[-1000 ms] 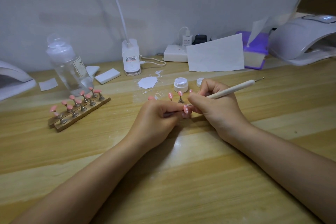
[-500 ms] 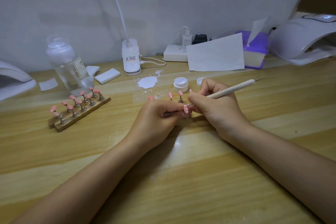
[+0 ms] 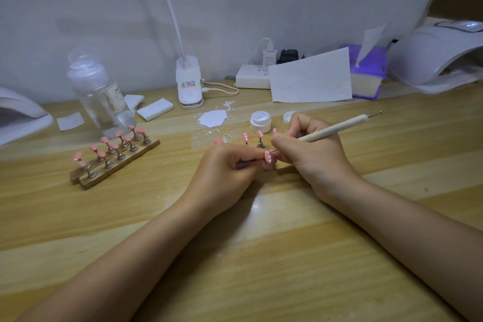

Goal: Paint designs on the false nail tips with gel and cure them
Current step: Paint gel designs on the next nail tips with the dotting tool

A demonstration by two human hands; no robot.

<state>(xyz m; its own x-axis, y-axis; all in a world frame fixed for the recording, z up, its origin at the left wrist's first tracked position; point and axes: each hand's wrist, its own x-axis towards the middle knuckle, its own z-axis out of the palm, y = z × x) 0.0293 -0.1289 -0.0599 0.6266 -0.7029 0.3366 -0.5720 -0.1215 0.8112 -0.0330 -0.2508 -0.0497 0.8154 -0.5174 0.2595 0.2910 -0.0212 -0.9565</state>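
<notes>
While left hand [image 3: 222,167] pinches nail tip [image 3: 268,156] and right hand [image 3: 311,149] grips dotting pen [image 3: 337,127]: far left, wooden rack [image 3: 115,162], bottle [image 3: 100,97]; wood table [image 3: 261,256].

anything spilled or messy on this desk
Yes: a white smear of gel or powder lies on the bare wooden desk, left of the open white gel jar, with small splatters around it.

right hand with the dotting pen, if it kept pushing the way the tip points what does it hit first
The right hand aims the dotting pen left and slightly toward the person. Its tip already sits at the pink nail tip in the left hand's grip, so that nail comes first, then probably the left fingers behind it.
</notes>
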